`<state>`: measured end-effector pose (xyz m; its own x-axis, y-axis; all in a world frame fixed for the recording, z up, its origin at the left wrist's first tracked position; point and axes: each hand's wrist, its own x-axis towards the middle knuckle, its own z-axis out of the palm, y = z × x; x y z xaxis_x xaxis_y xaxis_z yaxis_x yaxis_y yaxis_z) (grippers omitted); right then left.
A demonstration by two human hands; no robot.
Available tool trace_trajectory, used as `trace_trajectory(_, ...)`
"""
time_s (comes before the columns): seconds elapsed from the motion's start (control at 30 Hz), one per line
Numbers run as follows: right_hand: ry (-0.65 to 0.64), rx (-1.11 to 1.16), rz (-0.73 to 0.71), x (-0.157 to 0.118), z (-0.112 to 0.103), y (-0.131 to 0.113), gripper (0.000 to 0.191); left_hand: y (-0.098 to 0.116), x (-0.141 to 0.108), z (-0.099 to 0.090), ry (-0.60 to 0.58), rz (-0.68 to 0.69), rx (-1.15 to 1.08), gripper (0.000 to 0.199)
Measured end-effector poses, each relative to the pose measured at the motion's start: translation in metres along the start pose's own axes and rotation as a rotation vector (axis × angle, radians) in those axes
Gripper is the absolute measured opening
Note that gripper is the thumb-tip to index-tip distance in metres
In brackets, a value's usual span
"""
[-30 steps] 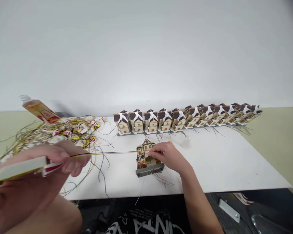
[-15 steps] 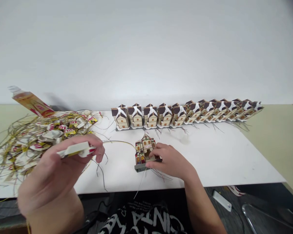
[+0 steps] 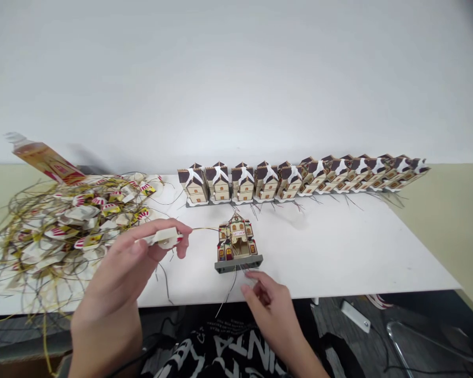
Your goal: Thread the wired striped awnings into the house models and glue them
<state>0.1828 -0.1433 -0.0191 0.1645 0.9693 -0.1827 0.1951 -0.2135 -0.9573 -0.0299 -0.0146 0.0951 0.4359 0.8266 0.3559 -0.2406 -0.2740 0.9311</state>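
Observation:
My left hand (image 3: 126,283) is raised at the left, pinching a small white piece (image 3: 167,239) with red stripes at its end. A thin wire (image 3: 205,228) runs from near it toward a miniature gift shop house (image 3: 238,239). That house stands upright on a grey base (image 3: 238,263), its front facing me. Just below the base, my right hand (image 3: 270,307) has curled fingers on thin wires that come out from the base. Part of these wires is hidden by the fingers. One loose dark wire (image 3: 232,289) hangs toward the table's front edge.
A tangled heap of striped white pieces (image 3: 82,212) with wires covers the left of the white table (image 3: 339,247). Behind it leans a drink bottle (image 3: 47,160). A row of similar houses (image 3: 242,184) stands along the back, wires trailing forward.
My right hand has left the house front and come down toward me to the wires below the base. My left hand, with the white piece, has shifted right.

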Motion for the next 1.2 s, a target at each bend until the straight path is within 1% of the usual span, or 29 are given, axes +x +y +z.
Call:
trace_trajectory(0.07, -0.080, 0.073, 0.059, 0.007, 0.011, 0.002, 0.047, 0.000, -0.002, 0.003, -0.001, -0.021, -0.004, 0.037)
trace_trajectory(0.1, -0.102, 0.114, 0.066, 0.011, 0.016, 0.002, 0.051, 0.001, -0.003, 0.004, -0.002, -0.037, -0.004, 0.037)
trace_trajectory(0.13, -0.115, 0.156, 0.061, 0.017, 0.021, 0.001, 0.051, 0.001, -0.004, 0.005, -0.009, -0.056, 0.001, 0.037)
trace_trajectory(0.2, -0.148, 0.237, 0.059, 0.027, 0.029, -0.001, 0.041, 0.002, -0.005, 0.006, -0.020, -0.090, 0.017, 0.037)
trace_trajectory(0.3, -0.224, 0.315, 0.156, 0.040, 0.038, -0.002, 0.025, 0.003, -0.007, 0.007, -0.017, -0.143, 0.047, 0.036)
trace_trajectory(0.37, -0.244, 0.336, 0.227, 0.045, 0.040, -0.001, 0.022, 0.003, -0.010, 0.008, 0.002, -0.175, 0.069, 0.037)
trace_trajectory(0.43, -0.233, 0.335, 0.239, 0.046, 0.035, -0.002, 0.023, 0.002, -0.014, 0.009, 0.038, -0.204, 0.101, 0.038)
trace_trajectory(0.5, -0.249, 0.285, 0.195, 0.042, 0.023, -0.004, 0.020, 0.000, -0.018, 0.011, 0.091, -0.242, 0.179, 0.033)
trace_trajectory(0.53, -0.269, 0.235, 0.162, 0.039, 0.014, -0.005, 0.019, -0.002, -0.020, 0.011, 0.094, -0.262, 0.252, 0.029)
trace_trajectory(0.57, -0.288, 0.171, 0.130, 0.035, 0.005, -0.006, 0.019, -0.004, -0.020, 0.012, 0.070, -0.276, 0.345, 0.027)
trace_trajectory(0.6, -0.299, 0.097, 0.101, 0.031, -0.006, -0.008, 0.020, -0.007, -0.020, 0.013, 0.019, -0.289, 0.445, 0.028)
trace_trajectory(0.67, -0.289, -0.055, 0.072, 0.022, -0.028, -0.010, 0.023, -0.015, -0.019, 0.015, -0.116, -0.291, 0.607, 0.037)
trace_trajectory(0.7, -0.273, -0.132, 0.073, 0.018, -0.039, -0.010, 0.023, -0.020, -0.017, 0.016, -0.169, -0.289, 0.653, 0.039)
trace_trajectory(0.8, -0.265, -0.344, 0.083, 0.007, -0.073, -0.006, 0.024, -0.036, -0.014, 0.023, -0.239, -0.303, 0.689, 0.036)
trace_trajectory(0.9, -0.289, -0.469, 0.109, -0.002, -0.104, 0.001, 0.026, -0.049, -0.017, 0.032, -0.294, -0.315, 0.696, 0.032)
trace_trajectory(0.97, -0.283, -0.516, 0.125, -0.005, -0.122, 0.006, 0.028, -0.057, -0.020, 0.038, -0.302, -0.289, 0.742, 0.031)
trace_trajectory(1.03, -0.258, -0.564, 0.143, -0.007, -0.137, 0.010, 0.030, -0.065, -0.025, 0.042, -0.285, -0.240, 0.819, 0.031)
trace_trajectory(1.13, -0.209, -0.621, 0.164, -0.006, -0.155, 0.016, 0.032, -0.076, -0.030, 0.046, -0.223, -0.169, 0.887, 0.030)
trace_trajectory(1.2, -0.186, -0.618, 0.167, -0.005, -0.163, 0.020, 0.033, -0.082, -0.031, 0.048, -0.162, -0.143, 0.901, 0.029)
